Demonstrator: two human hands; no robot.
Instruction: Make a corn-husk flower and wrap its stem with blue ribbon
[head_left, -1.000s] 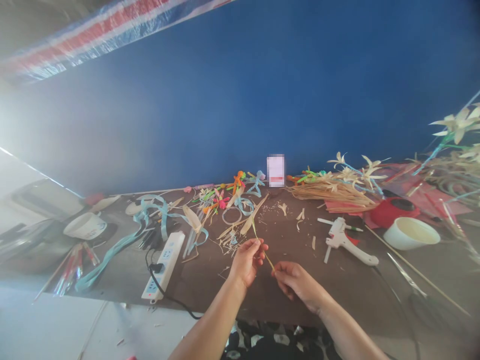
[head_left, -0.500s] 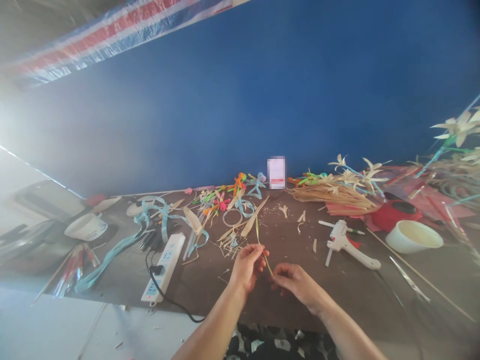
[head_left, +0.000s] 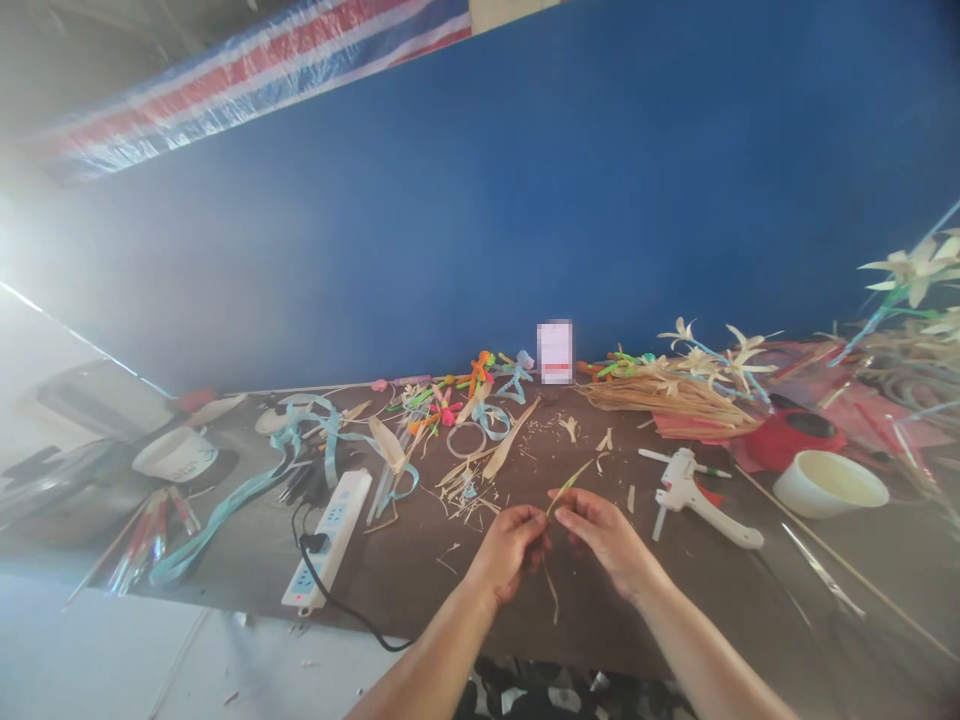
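Between my hands is a thin, pale green-yellow strip that looks like dried plant leaf. Its upper end points up to the right, and a thin tail hangs down below my fingers. My left hand is closed, thumb and forefinger pinching the strip near its middle. Close beside it, my right hand pinches the strip a little higher up. Beyond my hands lie a dry husk piece and a heap of small plant scraps. The fingers curled under each hand are partly hidden.
A power strip with a black cord lies left of my hands, near light blue ribbon. To the right are a white glue gun, scissors and a white bowl. Husk flowers lie at the back right.
My right hand has moved up beside my left and now grips the strip higher. The strip has swung from leaning left to leaning right, its tail hanging below.
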